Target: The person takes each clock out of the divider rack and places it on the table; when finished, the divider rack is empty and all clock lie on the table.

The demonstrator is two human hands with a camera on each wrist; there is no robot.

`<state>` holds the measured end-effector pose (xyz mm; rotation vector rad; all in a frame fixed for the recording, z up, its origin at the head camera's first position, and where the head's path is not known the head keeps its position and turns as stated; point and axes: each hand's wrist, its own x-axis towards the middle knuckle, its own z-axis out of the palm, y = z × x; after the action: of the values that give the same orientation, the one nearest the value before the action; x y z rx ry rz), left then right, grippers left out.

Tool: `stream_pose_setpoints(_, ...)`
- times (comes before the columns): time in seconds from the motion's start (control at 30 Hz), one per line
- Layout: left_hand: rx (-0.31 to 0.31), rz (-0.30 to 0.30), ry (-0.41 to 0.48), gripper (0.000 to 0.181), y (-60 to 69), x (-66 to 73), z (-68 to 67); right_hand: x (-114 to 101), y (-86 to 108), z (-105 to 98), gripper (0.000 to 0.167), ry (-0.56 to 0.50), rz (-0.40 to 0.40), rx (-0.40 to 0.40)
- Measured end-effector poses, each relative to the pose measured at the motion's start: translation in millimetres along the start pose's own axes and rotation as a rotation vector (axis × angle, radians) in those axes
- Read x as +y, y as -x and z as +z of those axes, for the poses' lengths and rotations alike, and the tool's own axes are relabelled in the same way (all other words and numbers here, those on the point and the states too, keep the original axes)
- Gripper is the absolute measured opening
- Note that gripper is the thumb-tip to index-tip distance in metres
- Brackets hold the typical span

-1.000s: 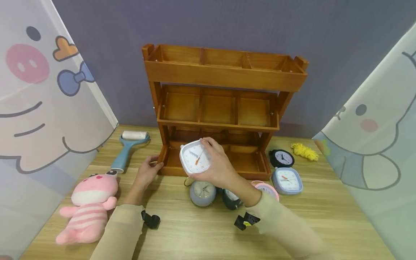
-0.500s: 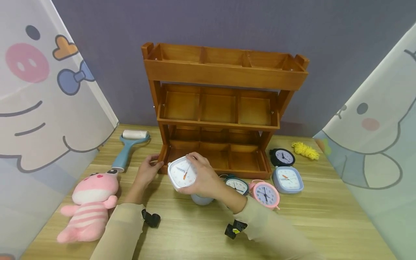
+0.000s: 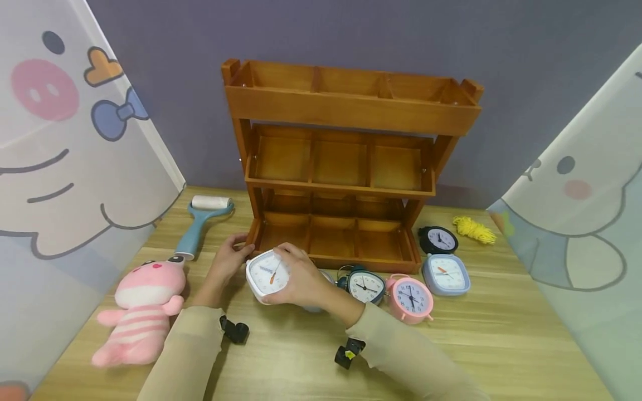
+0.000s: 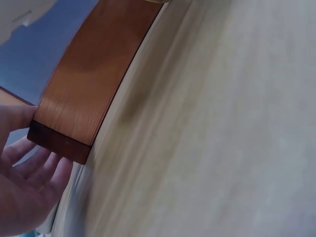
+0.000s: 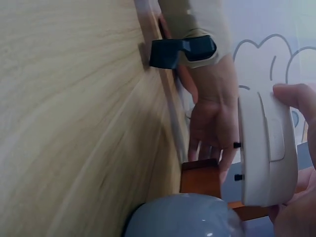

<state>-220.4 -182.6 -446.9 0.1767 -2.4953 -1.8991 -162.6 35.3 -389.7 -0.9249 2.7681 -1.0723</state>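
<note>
My right hand (image 3: 301, 278) grips a white square alarm clock (image 3: 266, 275), thumb and fingers on opposite edges. The clock is held off the table, its face toward the head camera; its back and two small black feet show in the right wrist view. My left hand (image 3: 228, 262) holds the lower left end of a three-tier wooden shelf (image 3: 351, 108), the thumb and fingers around its end in the left wrist view. A grey round clock (image 5: 182, 217) stands below the right hand, mostly hidden in the head view.
A dark green clock (image 3: 366, 287), a pink clock (image 3: 411, 299), a blue clock (image 3: 446, 274) and a black clock (image 3: 438, 240) stand right of the hands. Yellow string (image 3: 473, 230) lies beyond. At left are a lint roller (image 3: 197, 225) and a pink plush toy (image 3: 145, 312).
My right hand has carried the white clock left and down, from before the shelf's bottom tier to near my left hand. The green and pink clocks came into fuller view. My left hand stayed put.
</note>
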Motion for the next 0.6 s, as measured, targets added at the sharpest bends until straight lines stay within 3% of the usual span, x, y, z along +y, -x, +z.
stream_pose_setpoints(0.23,-0.011,-0.02,-0.003,0.048,-3.1,-0.6,-1.4,5,-9.4,6,0.093,0.027,-0.061,-0.083)
stream_pose_setpoints(0.4,-0.016,-0.025,0.051,0.048,-3.2,-1.3,-0.5,10,-15.3,13,0.094,0.062,-0.074,-0.152)
stream_pose_setpoints(0.6,-0.009,-0.023,0.045,0.047,-2.7,-0.6,-0.7,11,-21.7,18,0.091,0.118,-0.09,-0.18)
